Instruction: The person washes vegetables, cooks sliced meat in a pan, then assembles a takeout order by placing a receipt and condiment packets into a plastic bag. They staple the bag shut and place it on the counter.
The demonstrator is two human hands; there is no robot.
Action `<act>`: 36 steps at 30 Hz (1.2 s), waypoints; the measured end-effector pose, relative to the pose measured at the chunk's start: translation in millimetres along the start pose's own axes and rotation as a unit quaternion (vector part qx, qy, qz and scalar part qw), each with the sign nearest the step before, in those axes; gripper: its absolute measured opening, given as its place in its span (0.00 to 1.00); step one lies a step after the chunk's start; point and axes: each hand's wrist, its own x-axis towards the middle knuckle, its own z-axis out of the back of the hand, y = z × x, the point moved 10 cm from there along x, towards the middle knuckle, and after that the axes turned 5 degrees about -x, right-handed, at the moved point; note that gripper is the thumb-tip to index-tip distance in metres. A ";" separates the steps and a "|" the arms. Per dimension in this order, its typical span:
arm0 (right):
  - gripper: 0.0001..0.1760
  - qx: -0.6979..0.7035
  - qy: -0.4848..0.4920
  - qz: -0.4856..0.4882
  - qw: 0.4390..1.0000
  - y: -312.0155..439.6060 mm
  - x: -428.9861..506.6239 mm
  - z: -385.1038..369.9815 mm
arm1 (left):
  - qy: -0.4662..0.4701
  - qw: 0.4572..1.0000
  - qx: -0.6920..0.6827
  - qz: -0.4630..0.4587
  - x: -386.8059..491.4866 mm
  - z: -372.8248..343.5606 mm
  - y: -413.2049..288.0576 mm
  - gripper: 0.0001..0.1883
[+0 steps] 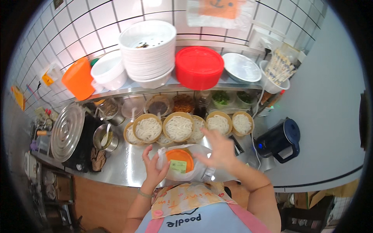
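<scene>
A white plastic bag (198,171) stands on the steel counter (131,166) just before me. Inside it is a container with an orange lid (180,157), bearing a green label with writing. My left hand (156,167) is at the bag's left edge, thumb and fingers apart; it may be touching the plastic. Over the bag's right side is my right hand (218,150), blurred, with fingers spread and nothing in it. Beyond the bag stand several paper bowls of white noodles (179,128), some partly hidden behind others.
A large lidded pot (68,132) and a steel pot with a spoon (106,138) are on the left. At the right stands a dark electric kettle (279,139) beside a white cable. A shelf (172,88) above the counter carries stacked white bowls (148,55) and a red tub (199,68).
</scene>
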 end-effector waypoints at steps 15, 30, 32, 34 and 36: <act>0.22 0.430 0.103 0.120 0.889 73.4 -9.1 -78.3 | 0.347 0.898 -0.266 -0.041 -1.9 -106.7 7.4 0.31; 0.09 0.355 -0.012 0.016 0.935 38.3 -49.4 -108.9 | 0.399 0.748 -0.432 0.308 0.4 -116.5 52.9 0.07; 0.10 0.339 0.051 0.165 0.925 73.1 -57.3 -106.8 | 0.417 0.809 -0.386 0.149 12.9 -104.0 35.2 0.06; 0.11 0.416 -0.087 -0.013 0.905 27.7 -52.9 -98.9 | 0.420 0.868 -0.266 0.018 11.7 -97.4 22.7 0.08; 0.10 0.471 -0.114 -0.184 0.855 -11.8 -57.1 -126.2 | 0.401 0.909 -0.079 -0.084 0.0 -97.0 14.6 0.09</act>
